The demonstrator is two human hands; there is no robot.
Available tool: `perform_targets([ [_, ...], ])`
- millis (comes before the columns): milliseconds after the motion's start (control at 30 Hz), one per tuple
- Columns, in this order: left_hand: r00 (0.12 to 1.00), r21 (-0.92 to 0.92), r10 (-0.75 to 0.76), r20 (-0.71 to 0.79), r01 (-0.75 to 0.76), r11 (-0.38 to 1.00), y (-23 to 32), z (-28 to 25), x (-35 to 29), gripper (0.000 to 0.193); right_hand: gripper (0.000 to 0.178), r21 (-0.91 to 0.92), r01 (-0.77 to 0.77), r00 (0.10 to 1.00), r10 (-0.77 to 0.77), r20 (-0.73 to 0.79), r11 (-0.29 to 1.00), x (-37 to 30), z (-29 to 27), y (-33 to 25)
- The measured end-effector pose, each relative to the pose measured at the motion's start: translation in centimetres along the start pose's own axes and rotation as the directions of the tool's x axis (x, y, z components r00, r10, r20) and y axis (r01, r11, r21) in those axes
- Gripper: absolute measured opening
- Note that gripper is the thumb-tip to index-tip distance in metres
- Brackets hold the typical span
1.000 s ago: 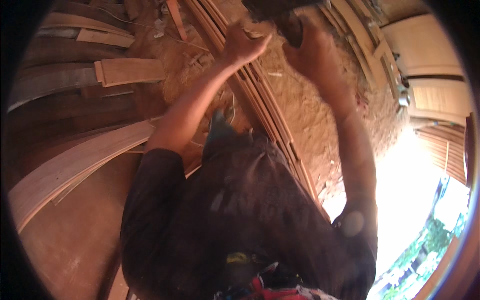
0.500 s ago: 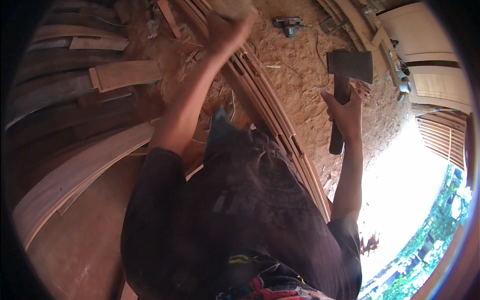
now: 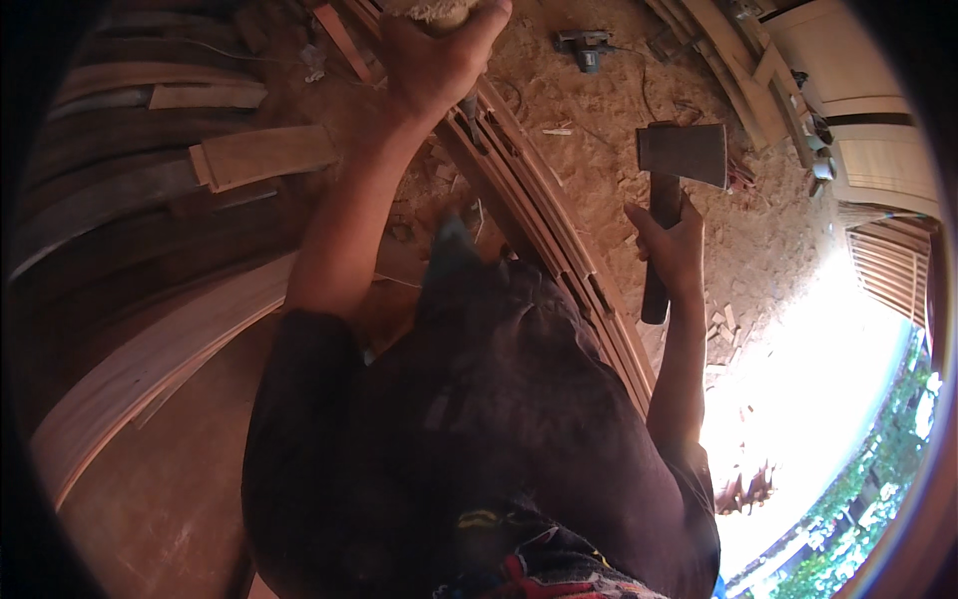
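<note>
brown floor (image 3: 589, 170), timber (image 3: 539, 220) across. left hand (image 3: 429, 70): fingers clenched on chisel (image 3: 470, 108). right hand (image 3: 679, 250): fingers grasping hatchet (image 3: 667, 190) off timber's right edge.

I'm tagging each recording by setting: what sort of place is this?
Probably a woodworking shop: there are long wooden strips, a power tool on the ground, and a hatchet-like tool in the right hand.
</note>
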State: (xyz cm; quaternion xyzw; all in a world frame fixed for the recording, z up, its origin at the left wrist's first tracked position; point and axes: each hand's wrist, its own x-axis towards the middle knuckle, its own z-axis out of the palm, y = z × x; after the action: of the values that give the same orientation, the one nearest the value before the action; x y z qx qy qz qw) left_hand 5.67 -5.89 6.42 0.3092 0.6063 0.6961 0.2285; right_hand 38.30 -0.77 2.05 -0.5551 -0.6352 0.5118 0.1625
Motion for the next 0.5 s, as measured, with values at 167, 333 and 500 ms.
perform_targets([
  [167,0.995,0.078,0.025,-0.097,-0.017,0.997,-3.0,0.4,0.0,0.058,0.042,-0.016,0.012,0.999,-0.011,0.03,1.0,-0.5,0.5,-0.4],
  [333,0.99,0.245,-0.018,-0.137,0.051,0.968,-2.5,2.0,0.0,0.048,0.044,-0.048,0.016,0.999,-0.014,0.045,0.999,-0.4,-0.1,-0.2],
  [500,0.992,0.185,-0.115,0.056,0.103,0.977,-3.1,2.7,1.4,0.035,0.048,-0.087,0.065,0.998,-0.063,0.024,0.994,0.0,-0.4,-1.0],
])
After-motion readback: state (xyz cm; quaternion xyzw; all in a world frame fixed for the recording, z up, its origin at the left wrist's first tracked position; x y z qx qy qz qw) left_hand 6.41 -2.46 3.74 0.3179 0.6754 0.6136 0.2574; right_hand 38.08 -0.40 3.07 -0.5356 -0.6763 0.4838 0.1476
